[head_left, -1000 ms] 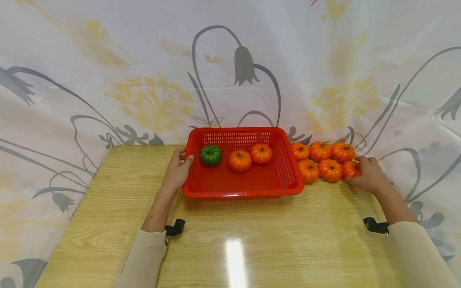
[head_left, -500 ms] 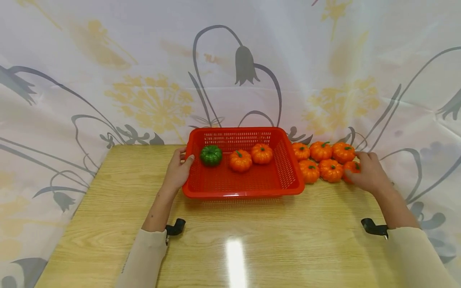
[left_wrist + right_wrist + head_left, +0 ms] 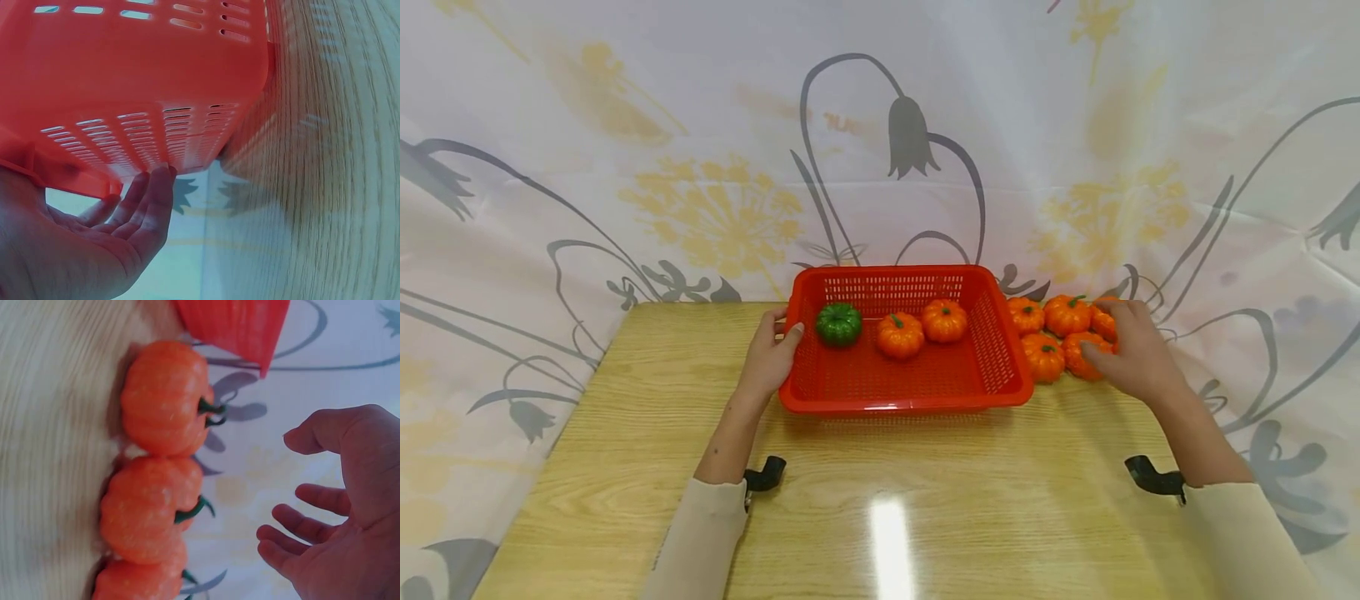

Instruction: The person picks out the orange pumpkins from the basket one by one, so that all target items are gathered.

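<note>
A red plastic basket (image 3: 904, 405) stands at the back of the table. My left hand (image 3: 771, 358) grips its left rim, thumb on top and fingers against the outer wall, as the left wrist view also shows. Inside lie a green pumpkin (image 3: 838, 324) and two orange pumpkins, one (image 3: 899, 335) nearer and one (image 3: 944, 321) further right. To the basket's right, several orange pumpkins (image 3: 1043, 358) sit in two rows. My right hand (image 3: 1138, 354) hovers over their right end with fingers spread and holds nothing; it hides part of the rightmost ones. The right wrist view shows pumpkins (image 3: 164, 399) apart from the fingers.
A wooden table (image 3: 1000, 500) spreads out in front of the basket. Behind it hangs a pale cloth (image 3: 700, 100) with a flower print. The basket's right wall stands close beside the nearest loose pumpkins.
My right hand has moved left from the rightmost front pumpkin, which it now covers from view, and lies over the right end of the rows. Left hand and basket stay still.
</note>
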The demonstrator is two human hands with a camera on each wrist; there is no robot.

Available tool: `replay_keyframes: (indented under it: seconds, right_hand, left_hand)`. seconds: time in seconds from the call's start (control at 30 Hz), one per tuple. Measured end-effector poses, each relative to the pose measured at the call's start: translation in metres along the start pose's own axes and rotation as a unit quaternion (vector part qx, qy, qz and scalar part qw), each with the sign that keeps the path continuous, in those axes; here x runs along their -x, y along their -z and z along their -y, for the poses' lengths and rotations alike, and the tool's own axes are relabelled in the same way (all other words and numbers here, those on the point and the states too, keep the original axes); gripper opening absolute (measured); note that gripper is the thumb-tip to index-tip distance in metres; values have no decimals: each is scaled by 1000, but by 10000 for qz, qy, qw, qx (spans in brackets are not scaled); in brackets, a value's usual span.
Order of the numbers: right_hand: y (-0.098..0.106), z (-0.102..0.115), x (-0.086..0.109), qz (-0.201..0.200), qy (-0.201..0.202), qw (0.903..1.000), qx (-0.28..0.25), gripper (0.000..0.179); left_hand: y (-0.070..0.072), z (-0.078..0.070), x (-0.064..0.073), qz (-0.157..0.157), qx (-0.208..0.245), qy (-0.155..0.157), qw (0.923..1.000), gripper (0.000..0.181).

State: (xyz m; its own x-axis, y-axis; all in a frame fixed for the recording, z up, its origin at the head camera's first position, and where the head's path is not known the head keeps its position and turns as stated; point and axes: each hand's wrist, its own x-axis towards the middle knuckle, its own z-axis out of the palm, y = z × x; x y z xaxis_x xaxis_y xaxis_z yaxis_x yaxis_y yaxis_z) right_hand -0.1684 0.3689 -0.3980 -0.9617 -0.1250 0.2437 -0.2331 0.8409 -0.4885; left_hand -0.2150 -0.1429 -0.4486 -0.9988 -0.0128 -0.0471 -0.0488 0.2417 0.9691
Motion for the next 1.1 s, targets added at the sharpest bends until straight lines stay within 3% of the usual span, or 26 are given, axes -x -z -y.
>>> replay_keyframes:
  seconds: [0.17, 0.37, 1.1]
  right_hand:
    - [-6, 20, -5, -34, 325, 9994, 108, 60]
    - [-13, 37, -13, 265, 323, 9991, 37, 60]
    - [-48, 70, -48, 990, 1175, 9879, 210, 58]
  left_hand:
    - [0, 0, 0, -17, 17, 0, 10000, 51]
    - [-1, -3, 2, -18, 148, -31, 9999, 52]
    - [0, -4, 2, 26, 110, 67, 9999, 52]
